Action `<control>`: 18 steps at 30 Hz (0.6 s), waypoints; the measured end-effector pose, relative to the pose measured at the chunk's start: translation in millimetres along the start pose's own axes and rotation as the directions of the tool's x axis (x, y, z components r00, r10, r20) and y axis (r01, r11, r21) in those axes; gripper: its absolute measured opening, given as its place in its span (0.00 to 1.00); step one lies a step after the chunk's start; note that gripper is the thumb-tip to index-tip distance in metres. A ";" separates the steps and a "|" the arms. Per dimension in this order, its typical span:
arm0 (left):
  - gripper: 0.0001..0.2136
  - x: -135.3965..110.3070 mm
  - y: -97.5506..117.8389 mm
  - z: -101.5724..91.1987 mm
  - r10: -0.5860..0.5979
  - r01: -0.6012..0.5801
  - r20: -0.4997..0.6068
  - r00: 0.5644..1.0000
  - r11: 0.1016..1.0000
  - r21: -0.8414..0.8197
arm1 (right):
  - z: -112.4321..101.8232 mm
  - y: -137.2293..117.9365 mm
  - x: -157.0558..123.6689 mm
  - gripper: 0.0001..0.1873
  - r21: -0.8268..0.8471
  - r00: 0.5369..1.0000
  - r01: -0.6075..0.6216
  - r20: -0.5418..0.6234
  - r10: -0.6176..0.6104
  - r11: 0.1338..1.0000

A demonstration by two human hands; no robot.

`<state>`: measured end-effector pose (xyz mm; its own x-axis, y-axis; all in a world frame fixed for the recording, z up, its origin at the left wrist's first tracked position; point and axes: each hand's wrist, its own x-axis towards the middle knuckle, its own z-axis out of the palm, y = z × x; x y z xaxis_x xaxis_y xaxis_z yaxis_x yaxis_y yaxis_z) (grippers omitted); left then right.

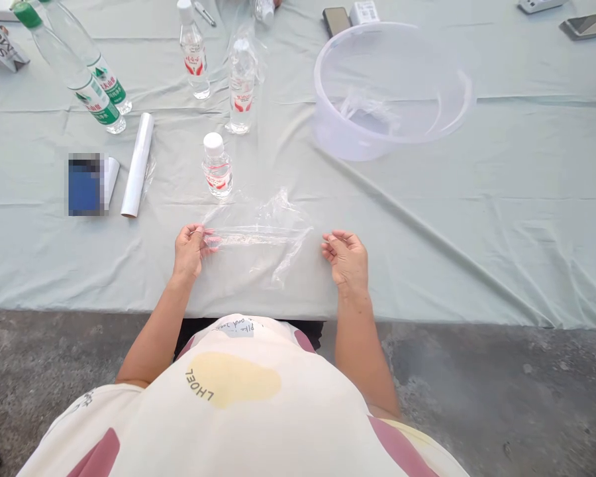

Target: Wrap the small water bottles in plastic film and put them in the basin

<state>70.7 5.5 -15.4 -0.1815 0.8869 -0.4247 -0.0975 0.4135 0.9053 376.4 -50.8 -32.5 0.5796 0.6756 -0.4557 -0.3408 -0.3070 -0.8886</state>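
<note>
A sheet of clear plastic film [283, 232] lies crumpled and partly folded on the cloth in front of me. A pale, speckled strip runs along its middle; I cannot tell if that is small bits or creases. My left hand [189, 252] pinches the film's left end between thumb and fingers. Just past the right end, my right hand [346, 260] has its fingers curled together, and whether any film is in them cannot be made out. Beyond the film stands a small clear bottle with a white cap [217, 169].
A roll of plastic film [138, 165] lies left, beside a blurred blue item [85, 185]. Two green-labelled bottles [97, 99] and two more clear bottles [195, 59] stand farther back. At right is a translucent basin [357, 142] with crumpled film inside. The tablecloth [477, 252] has wrinkles.
</note>
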 end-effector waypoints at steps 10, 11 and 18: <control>0.23 -19.6 4.3 -3.8 0.363 -0.647 0.592 0.719 0.042 0.761 | 40.1 -6.5 -53.2 0.26 -0.461 0.529 0.848 0.709 -0.467 0.261; 0.28 -18.4 5.5 -2.3 0.254 -0.647 0.630 0.734 -0.021 0.762 | 47.5 -4.2 -54.7 0.35 -0.447 0.471 0.882 0.814 -0.340 0.151; 0.56 -13.9 11.2 -4.9 -0.051 -0.542 0.540 0.840 -0.121 0.832 | 22.3 0.0 -23.6 0.56 -0.579 0.601 0.797 0.789 0.128 -0.172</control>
<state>67.3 -3.2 0.7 0.3811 0.8352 -0.3965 0.9239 -0.3595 0.1307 346.2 -51.9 -20.6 -0.2792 0.8955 -0.3466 0.9493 0.2029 -0.2403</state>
